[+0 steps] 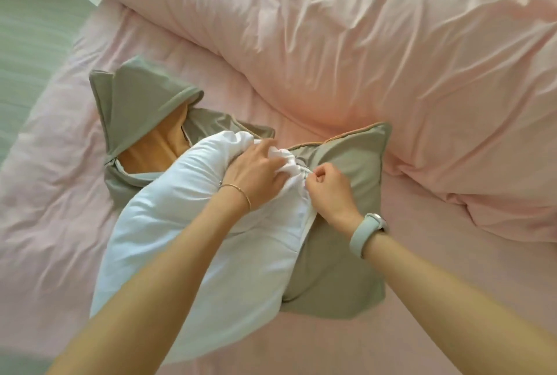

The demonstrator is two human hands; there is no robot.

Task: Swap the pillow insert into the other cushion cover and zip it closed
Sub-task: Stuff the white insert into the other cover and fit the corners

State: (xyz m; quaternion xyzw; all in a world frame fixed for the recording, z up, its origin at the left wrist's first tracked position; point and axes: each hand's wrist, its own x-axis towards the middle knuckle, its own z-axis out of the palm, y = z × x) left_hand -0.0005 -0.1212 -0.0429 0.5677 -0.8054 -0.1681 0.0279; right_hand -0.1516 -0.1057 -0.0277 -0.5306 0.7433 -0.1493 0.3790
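Note:
A white pillow insert lies across the middle of the bed, its right end tucked into a grey-green cushion cover with an orange piped edge. My left hand presses and bunches the insert's upper corner at the cover's opening. My right hand pinches the cover's zipper edge beside that corner. A second grey-green cover with an orange inside lies open and empty at the upper left, partly under the insert.
All of this sits on a pink bed sheet. A bulky pink duvet is heaped across the back and right. The bed's left edge and a pale floor show at the far left.

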